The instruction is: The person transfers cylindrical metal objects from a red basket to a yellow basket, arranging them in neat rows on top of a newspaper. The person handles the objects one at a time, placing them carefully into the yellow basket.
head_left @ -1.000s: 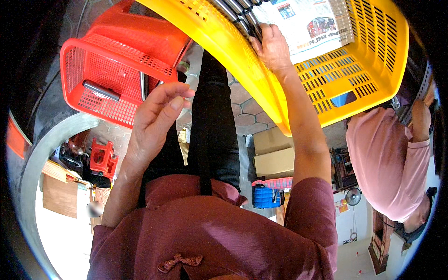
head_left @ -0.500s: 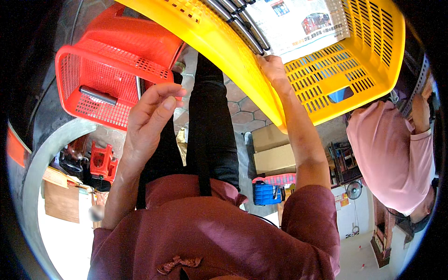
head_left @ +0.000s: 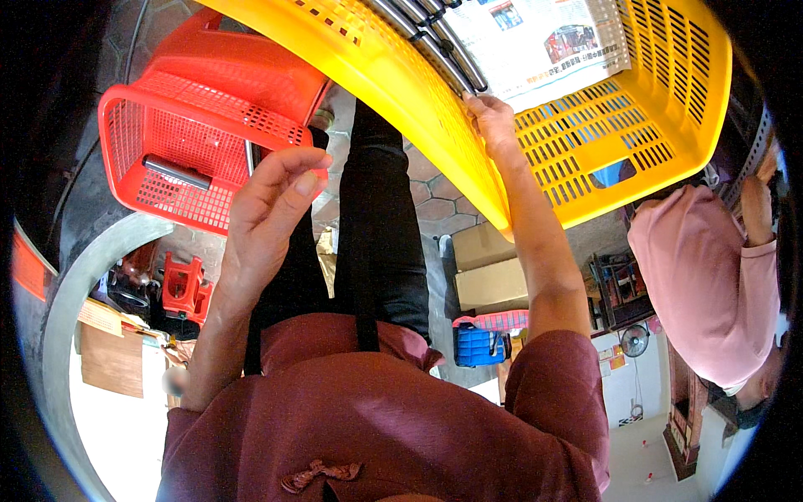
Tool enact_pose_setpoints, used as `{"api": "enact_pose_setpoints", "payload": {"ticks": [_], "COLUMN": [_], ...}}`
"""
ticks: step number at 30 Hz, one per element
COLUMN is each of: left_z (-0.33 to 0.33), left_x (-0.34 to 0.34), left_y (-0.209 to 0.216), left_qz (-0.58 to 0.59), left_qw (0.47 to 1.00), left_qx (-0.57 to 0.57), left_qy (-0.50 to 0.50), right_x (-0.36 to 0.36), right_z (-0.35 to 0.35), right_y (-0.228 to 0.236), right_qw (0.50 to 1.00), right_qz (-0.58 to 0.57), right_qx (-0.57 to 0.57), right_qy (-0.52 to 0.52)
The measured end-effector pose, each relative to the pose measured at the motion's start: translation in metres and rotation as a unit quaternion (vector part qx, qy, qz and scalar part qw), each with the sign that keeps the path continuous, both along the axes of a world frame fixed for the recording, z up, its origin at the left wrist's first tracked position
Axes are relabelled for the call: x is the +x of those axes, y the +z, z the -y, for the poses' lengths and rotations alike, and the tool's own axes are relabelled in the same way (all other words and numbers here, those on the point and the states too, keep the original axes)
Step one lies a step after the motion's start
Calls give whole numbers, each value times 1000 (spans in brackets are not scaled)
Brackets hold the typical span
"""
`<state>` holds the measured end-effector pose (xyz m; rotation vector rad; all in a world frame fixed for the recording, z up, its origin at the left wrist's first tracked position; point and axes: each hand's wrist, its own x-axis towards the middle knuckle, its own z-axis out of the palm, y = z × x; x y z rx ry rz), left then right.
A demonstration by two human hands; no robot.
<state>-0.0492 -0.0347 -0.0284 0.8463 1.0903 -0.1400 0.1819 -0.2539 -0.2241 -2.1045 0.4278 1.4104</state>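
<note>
My right hand point(head_left: 499, 130) reaches into the yellow plastic basket point(head_left: 577, 201), its fingers closed at the near end of a shiny metal rod point(head_left: 452, 58). The fingertips are partly hidden. Several such rods with black ends lie along the basket's left wall, beside a printed newspaper sheet point(head_left: 535, 50). My left hand point(head_left: 268, 213) hovers before the red plastic basket point(head_left: 125, 188), fingers loosely curled, the thumb apart from them, and nothing visible in it. Inside the red basket lies a dark metal cylinder point(head_left: 177, 171); a second thin metal piece point(head_left: 249, 156) shows partly behind my left hand.
To the right is another person in a pink shirt point(head_left: 703, 268), bent over. Cardboard boxes point(head_left: 489, 280), a blue basket point(head_left: 478, 345) and a fan point(head_left: 635, 340) stand behind me. A red plastic stool point(head_left: 182, 284) is at the left. Hexagonal tiles point(head_left: 435, 188) cover the floor.
My right hand has shifted slightly up along the rod's end. My left hand has barely moved. The person in pink has moved a little to the right and down.
</note>
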Motion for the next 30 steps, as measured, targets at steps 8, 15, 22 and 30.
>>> {"api": "enact_pose_setpoints", "payload": {"ticks": [8,15,22,30], "left_z": [1,4,2,1], "left_x": [3,0,-4,-22], "left_y": [2,-2,-4,-11], "left_qz": [-7,-18,-27,-35], "left_qw": [1000,998,992,992], "left_qx": [9,53,101,105], "left_qy": [-21,-42,-70,-65], "right_x": [-2,1,-2,4], "right_z": [32,12,17,18], "right_y": [-37,-27,-38,-48], "right_qw": [986,923,924,963], "right_qz": [100,142,167,120], "right_qx": [-27,-107,-65,-34], "right_qy": [134,342,337,238]}}
